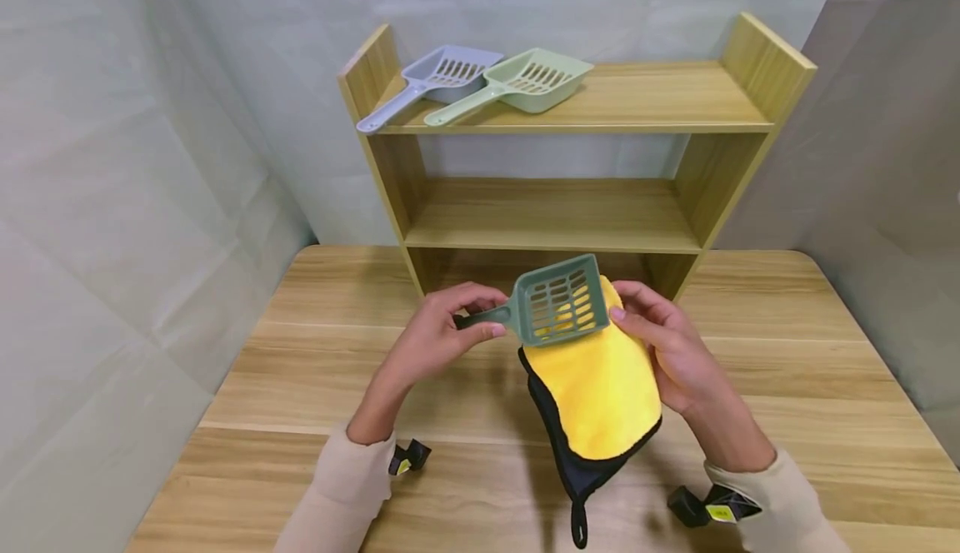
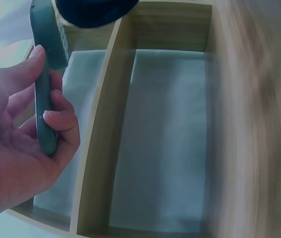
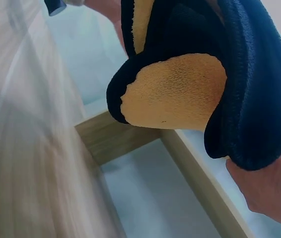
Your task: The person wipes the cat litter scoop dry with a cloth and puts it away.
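Note:
A dark green slotted litter scoop (image 1: 525, 311) is held up above the table by my left hand (image 1: 442, 328), whose fingers and thumb grip its handle. In the left wrist view the fingers curl round the scoop handle (image 2: 45, 109). My right hand (image 1: 675, 345) holds a yellow cloth with dark backing and black edging (image 1: 600, 395), pinching it near the scoop's front edge. The cloth lies behind the scoop's basket, and yellow shows through the slots. Its lower end hangs down with a black loop. In the right wrist view the folded cloth (image 3: 175, 91) hides most of the right hand.
A wooden shelf unit (image 1: 555, 213) stands at the back of the wooden table (image 1: 300, 386). On its top board lie a lavender scoop (image 1: 397, 107) and a pale green scoop (image 1: 465, 106), side by side at the left, handles toward me.

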Demonstrator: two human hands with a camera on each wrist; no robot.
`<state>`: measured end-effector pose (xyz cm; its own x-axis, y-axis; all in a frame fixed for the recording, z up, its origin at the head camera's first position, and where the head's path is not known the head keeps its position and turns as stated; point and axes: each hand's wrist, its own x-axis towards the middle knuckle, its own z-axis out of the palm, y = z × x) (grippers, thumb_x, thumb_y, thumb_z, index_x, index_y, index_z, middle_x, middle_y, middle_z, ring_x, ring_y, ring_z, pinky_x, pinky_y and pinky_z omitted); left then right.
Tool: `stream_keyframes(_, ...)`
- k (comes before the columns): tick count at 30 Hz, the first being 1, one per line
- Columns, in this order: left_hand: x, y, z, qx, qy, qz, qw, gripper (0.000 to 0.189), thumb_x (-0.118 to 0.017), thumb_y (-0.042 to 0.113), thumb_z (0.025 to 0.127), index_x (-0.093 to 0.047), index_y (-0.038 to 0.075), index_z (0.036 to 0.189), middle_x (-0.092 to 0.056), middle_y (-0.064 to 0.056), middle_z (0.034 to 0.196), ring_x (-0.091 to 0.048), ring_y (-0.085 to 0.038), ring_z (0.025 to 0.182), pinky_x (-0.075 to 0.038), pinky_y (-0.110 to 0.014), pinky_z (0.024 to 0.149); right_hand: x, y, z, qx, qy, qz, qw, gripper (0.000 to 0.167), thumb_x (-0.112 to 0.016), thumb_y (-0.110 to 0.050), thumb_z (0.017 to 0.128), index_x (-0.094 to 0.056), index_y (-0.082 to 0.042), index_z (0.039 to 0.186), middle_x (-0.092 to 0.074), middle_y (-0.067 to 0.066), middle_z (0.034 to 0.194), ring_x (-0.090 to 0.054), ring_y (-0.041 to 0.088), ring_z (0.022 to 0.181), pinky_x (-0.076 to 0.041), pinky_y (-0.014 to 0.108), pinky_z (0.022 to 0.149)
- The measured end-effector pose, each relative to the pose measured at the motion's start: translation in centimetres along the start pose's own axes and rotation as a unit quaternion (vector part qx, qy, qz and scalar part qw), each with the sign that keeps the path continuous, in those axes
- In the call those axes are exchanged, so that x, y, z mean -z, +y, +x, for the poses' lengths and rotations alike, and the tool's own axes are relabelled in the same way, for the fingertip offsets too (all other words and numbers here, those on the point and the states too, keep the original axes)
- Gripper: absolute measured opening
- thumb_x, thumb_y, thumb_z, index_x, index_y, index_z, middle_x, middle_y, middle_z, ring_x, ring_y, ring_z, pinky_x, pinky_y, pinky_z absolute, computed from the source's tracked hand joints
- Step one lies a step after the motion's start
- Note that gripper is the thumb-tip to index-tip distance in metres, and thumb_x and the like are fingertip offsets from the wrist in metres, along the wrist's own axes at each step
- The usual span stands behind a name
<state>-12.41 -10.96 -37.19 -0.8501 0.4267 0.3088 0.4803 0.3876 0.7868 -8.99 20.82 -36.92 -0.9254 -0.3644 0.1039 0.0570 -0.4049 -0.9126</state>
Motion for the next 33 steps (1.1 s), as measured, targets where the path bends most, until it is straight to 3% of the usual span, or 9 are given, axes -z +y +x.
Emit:
stream_keyframes(16,-1.4,0.7,0.6,-0.001,0.011,-0.032,0.9994,0.032,-0.085,0.011,0.093,-0.076,0.009,0.123,-0.079,-0.005,0.107,-0.067,-0.019,0.091,-0.053,-0.027,0.074,-0.5,1.5,0.5,-0.002,-0.032,0.013,0.9994,0.031,-0.047,0.002,0.111,-0.066,-0.015,0.129,-0.077,-0.001,0.112,-0.078,0.013,0.097,-0.064,0.028,0.081)
stream_keyframes(26,-0.6,0.2,-0.1,0.012,-0.004,-0.015,0.9998,0.031,-0.085,0.014,0.093,-0.077,0.013,0.123,-0.076,-0.004,0.105,-0.065,-0.020,0.094,-0.052,-0.025,0.069,-0.1,1.0,0.2,-0.011,-0.003,-0.044,0.9989,0.030,-0.050,0.000,0.110,-0.068,-0.018,0.126,-0.070,-0.001,0.110,-0.074,0.011,0.096,-0.063,0.026,0.082)
stream_keyframes(33,0.1,-0.3,-0.5,0.020,-0.013,0.003,0.9997,0.031,-0.085,0.016,0.093,-0.077,0.015,0.124,-0.075,-0.003,0.105,-0.064,-0.020,0.095,-0.051,-0.025,0.068,0.6,0.0,-0.1,-0.014,-0.003,-0.044,0.9989,0.027,-0.051,-0.004,0.112,-0.068,-0.017,0.128,-0.071,0.000,0.113,-0.077,0.014,0.096,-0.064,0.029,0.082)
